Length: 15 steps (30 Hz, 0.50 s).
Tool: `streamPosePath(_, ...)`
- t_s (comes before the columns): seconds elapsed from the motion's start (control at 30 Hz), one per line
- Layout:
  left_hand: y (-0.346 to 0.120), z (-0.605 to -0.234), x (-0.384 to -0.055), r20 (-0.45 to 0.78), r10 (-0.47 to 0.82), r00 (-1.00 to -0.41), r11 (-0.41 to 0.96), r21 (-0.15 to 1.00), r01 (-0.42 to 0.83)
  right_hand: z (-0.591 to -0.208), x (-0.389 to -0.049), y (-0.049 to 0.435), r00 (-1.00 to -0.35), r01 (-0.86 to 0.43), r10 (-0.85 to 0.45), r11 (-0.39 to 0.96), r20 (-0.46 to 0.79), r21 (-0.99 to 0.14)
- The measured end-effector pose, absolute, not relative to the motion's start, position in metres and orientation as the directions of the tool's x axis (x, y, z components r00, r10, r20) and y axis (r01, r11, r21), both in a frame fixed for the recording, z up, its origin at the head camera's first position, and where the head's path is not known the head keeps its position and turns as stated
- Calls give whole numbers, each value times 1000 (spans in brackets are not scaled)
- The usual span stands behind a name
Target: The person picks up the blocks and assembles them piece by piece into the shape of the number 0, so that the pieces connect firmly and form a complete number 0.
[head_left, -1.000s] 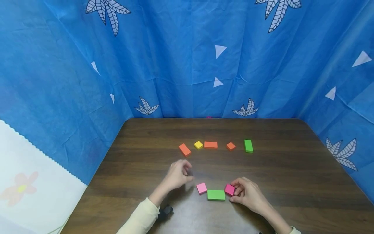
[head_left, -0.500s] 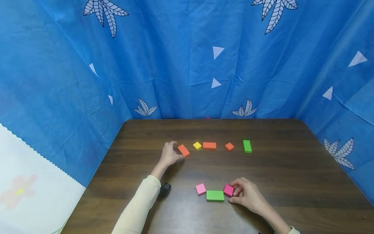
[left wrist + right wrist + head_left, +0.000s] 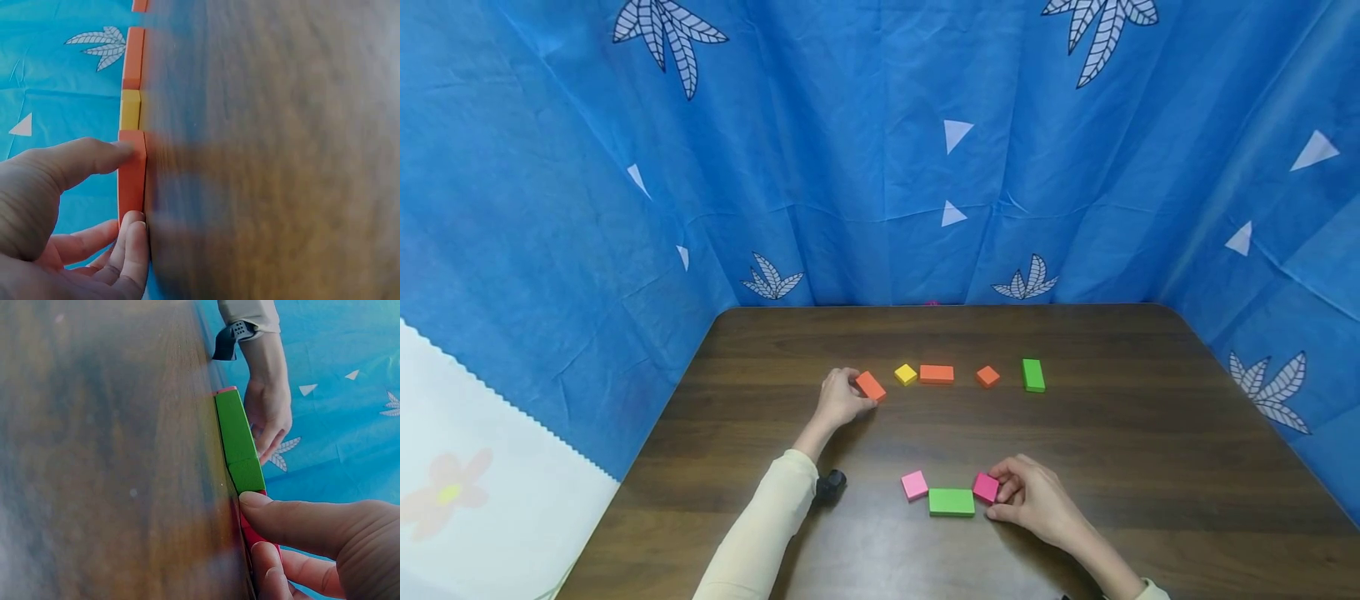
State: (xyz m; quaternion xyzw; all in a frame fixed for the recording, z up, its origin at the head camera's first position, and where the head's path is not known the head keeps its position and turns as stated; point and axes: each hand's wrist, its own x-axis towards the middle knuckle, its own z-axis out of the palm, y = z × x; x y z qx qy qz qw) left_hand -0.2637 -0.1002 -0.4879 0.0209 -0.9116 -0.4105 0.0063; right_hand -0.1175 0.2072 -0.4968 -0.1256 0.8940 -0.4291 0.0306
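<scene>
On the left of the dark brown wood-grained table [image 3: 760, 350], my left hand [image 3: 841, 398] pinches a flat orange rectangular block [image 3: 870, 386], thumb and fingers only its breadth apart, its long axis slanting from far left to near right. Rightward, beyond a yellow square block [image 3: 906, 374] and nearer me, a pink square block [image 3: 914, 486] sits by the left end of a bright green rectangular block [image 3: 951, 502], whose long axis runs left to right. At that one's right end, my right hand [image 3: 1033, 500] pinches a magenta square block [image 3: 986, 488], set askew, between curled fingers and thumb.
</scene>
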Motion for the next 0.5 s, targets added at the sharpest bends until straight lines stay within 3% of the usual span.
streamPosePath(0.2, -99, -483, -254, 4, 0, -1000, 617, 787, 3, -497, -117, 207, -966, -205, -253, 599, 60, -774)
streamPosePath(0.5, -91, -475, -224, -3, 252, -968, 587, 796, 150, -495, -117, 206, -966, -205, -251, 602, 60, -772)
